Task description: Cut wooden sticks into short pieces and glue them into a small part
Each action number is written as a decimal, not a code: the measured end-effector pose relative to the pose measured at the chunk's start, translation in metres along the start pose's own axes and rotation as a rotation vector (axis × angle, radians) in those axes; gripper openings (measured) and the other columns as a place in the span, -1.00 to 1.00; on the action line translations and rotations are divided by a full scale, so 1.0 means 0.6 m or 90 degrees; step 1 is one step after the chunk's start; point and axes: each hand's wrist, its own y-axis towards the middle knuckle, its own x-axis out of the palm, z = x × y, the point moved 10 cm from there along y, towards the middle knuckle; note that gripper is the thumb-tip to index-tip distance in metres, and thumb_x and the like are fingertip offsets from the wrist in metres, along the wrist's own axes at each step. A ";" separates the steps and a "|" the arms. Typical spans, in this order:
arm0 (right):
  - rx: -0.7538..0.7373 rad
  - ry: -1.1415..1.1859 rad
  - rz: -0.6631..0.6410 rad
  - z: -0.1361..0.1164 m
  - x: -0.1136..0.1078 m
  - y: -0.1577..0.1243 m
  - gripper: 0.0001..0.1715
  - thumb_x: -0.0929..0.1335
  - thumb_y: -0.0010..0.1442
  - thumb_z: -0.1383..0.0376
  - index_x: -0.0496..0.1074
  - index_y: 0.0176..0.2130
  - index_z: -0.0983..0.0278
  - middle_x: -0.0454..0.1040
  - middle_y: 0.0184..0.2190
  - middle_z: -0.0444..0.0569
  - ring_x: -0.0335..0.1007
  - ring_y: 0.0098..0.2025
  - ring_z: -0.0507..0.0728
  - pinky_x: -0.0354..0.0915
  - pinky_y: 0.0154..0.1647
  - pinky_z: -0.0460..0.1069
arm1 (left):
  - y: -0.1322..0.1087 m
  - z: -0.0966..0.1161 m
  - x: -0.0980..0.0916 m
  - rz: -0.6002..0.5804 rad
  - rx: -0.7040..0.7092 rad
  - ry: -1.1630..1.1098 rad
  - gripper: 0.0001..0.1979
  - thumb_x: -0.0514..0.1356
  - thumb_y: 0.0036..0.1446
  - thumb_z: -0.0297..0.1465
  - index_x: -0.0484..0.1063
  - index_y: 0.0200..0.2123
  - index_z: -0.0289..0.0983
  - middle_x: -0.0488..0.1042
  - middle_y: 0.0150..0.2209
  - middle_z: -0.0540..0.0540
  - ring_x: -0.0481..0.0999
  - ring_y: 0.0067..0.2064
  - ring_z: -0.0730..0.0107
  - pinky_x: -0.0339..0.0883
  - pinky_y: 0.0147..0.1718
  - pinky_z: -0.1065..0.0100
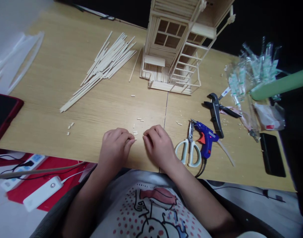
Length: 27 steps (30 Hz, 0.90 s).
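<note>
At the front of the wooden table, my left hand [116, 143] is closed in a pinch on a short wooden stick piece [135, 139], whose tip shows past the fingers. My right hand [160, 145] is close by on the right, thumb and forefinger pressed together; a tiny pale speck shows at the fingertips, too small to name. Between and just beyond the hands lie several cut stick pieces [135, 133]. Farther back stands a model house [170, 49] built of thin sticks, with a window, ladder and deck.
A pile of long wooden sticks [109, 59] lies back left. Right of my hands are scissors [190, 142], a blue glue gun [207, 137], a black cutter [215, 112] and a dark phone [272, 155]. Plastic wrappers [243, 72] fill the back right. A red-cased phone [5, 115] is far left.
</note>
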 end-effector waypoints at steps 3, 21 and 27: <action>0.008 -0.010 0.020 0.004 -0.011 0.001 -0.82 0.27 0.42 0.38 0.47 -0.20 0.29 0.44 -0.23 0.08 0.40 -0.15 0.20 0.38 -0.06 0.08 | 0.006 0.010 0.005 0.017 0.013 0.021 -0.92 0.23 0.32 -0.39 0.52 -0.27 -0.21 0.57 -0.27 -0.07 0.55 -0.16 0.18 0.27 -0.08 0.12; 0.006 -0.058 0.005 -0.017 0.018 0.005 -0.76 0.31 0.45 0.26 0.49 -0.26 0.26 0.50 -0.30 0.02 0.41 -0.25 0.16 0.32 -0.19 0.02 | 0.001 0.007 -0.003 0.070 0.025 0.048 -0.92 0.24 0.32 -0.38 0.47 -0.26 -0.23 0.55 -0.29 -0.09 0.52 -0.20 0.18 0.31 -0.15 0.18; 0.001 -0.060 0.019 -0.017 0.018 0.006 -0.76 0.31 0.45 0.26 0.48 -0.27 0.28 0.50 -0.31 0.02 0.40 -0.26 0.15 0.30 -0.19 0.02 | 0.000 0.005 -0.004 0.081 0.027 0.045 -0.95 0.25 0.31 -0.40 0.46 -0.25 -0.24 0.54 -0.29 -0.08 0.52 -0.19 0.20 0.32 -0.14 0.19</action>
